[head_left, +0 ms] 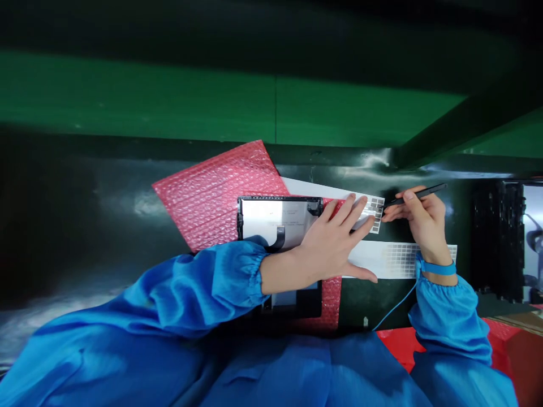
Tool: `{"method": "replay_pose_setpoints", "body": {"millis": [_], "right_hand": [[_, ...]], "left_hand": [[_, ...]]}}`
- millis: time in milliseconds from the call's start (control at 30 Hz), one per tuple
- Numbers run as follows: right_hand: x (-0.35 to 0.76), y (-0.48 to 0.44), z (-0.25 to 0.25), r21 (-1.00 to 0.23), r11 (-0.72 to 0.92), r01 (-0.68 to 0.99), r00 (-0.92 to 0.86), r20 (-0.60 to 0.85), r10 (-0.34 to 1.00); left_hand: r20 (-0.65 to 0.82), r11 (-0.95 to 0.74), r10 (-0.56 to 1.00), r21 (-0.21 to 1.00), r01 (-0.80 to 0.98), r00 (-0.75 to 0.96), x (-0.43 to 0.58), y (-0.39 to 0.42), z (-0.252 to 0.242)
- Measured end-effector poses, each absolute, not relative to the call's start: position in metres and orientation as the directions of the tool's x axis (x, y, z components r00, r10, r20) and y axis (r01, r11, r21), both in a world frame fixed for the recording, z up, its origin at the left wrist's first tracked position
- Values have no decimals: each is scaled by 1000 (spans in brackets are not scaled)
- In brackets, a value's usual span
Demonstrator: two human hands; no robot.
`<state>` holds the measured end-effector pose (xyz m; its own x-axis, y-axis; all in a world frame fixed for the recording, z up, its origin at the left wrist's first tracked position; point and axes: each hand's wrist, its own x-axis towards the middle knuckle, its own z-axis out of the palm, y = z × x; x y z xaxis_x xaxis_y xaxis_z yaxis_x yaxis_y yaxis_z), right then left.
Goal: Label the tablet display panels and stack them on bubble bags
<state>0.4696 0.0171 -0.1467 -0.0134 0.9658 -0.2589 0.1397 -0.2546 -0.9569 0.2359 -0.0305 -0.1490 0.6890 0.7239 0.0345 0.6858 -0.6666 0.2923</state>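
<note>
Left arm is carried across the front of the body from the lower left, its blue sleeve (229, 271) gathered at the wrist; left hand (333, 243) is laid palm down, fingers fanned up and to the right, thumb stuck out to the right. Left grip is spread wide and closed around nothing; fingertips are rested on or just over the upper label sheet (374, 204), contact not certain. Beneath the palm and wrist, a black-framed panel (258, 217) is partly covered, its pale face exposed up and left of that grip. Pink bubble wrap (229, 189) is spread under the panel and farther left. Right forearm is raised from the lower right, wrist circled by a blue strap (439, 268); right hand (426, 217) is turned inward, fingers bent. Right grip is pinched, thumb against fingers, around a slim black tool (435, 190), whose rear end is pointed up and right; its tip is brought to the right edge of the upper label sheet, just left of the grip, touch not clear. Below both grips, a lower label sheet (369, 259) is laid on the dark bench (136, 209), its gridded end partly hidden by the right wrist. Well right of the right grip, black frames (498, 243) are seen.
</note>
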Motion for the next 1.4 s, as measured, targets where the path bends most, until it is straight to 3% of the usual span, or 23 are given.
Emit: {"method": "replay_pose_setpoints", "body": {"millis": [233, 367, 667, 1133, 1400], "right_hand": [[463, 4, -132, -980, -194, 37, -58, -196, 979], [433, -20, -127, -972, -232, 40, -111, -235, 966], [389, -38, -138, -941, -325, 96, -274, -339, 900], [387, -37, -143, -923, -362, 134, -287, -385, 877], [386, -38, -140, -929, -353, 108, -300, -369, 880]], "left_hand": [[184, -710, 679, 408, 574, 711, 212, -56, -113], [129, -674, 672, 514, 531, 729, 187, -101, -96], [72, -539, 823, 414, 734, 564, 167, -124, -124], [95, -522, 840, 407, 749, 534, 171, -122, -129], [23, -498, 846, 389, 775, 532, 172, -118, -127]]}}
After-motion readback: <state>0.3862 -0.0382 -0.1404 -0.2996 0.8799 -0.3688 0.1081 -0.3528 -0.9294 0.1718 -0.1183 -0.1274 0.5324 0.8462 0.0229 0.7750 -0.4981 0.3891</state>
